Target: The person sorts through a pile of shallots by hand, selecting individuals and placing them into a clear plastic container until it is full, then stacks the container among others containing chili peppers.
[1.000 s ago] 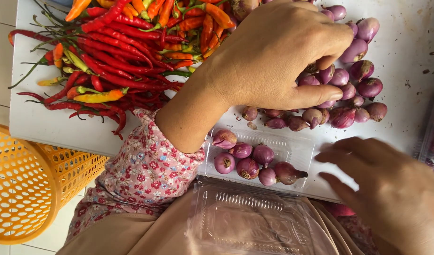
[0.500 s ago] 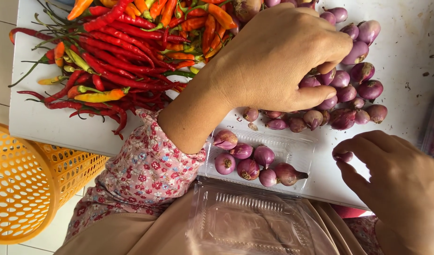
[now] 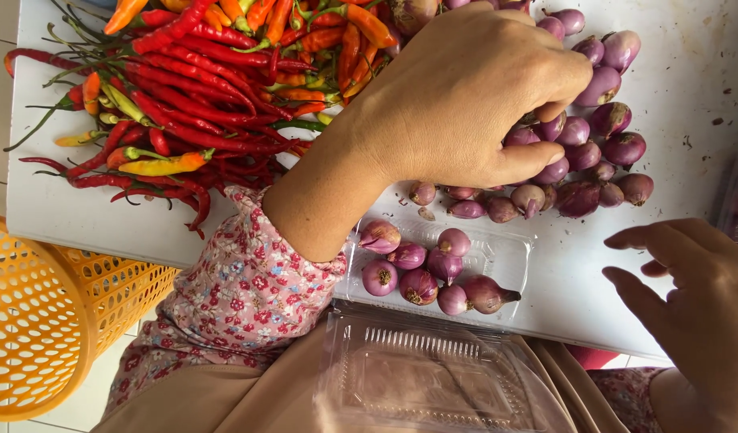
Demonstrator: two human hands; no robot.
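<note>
Reaching across the frame from lower left to upper centre, the left hand [image 3: 465, 96] lies over a heap of shallots [image 3: 585, 152] on the white table [image 3: 690, 88], fingers curled down into the heap and thumb pressed along its near edge; whether a bulb is actually gripped cannot be told, since the palm hides the fingertips. The heap sits right of centre in the upper half, purple-red bulbs touching one another. Just below it, at centre, a clear plastic tray [image 3: 505, 256] rests on the table edge and holds seven shallots [image 3: 421, 273], grouped toward its left side; the right part of the tray is bare. Its hinged lid [image 3: 433, 377] hangs open below, over the person's lap. The right hand [image 3: 698, 305] is at the lower right, fingers loosely spread and slightly bent, holding nothing, hovering just right of the tray and apart from it. A pile of red chillies [image 3: 192, 104], with some orange and yellow-green ones mixed in, fills the upper left of the table, touching the wrist area of the left arm. The floral sleeve [image 3: 241, 297] covers that arm below the table edge. An orange perforated basket [image 3: 40, 321] stands at the lower left, beside the table.
</note>
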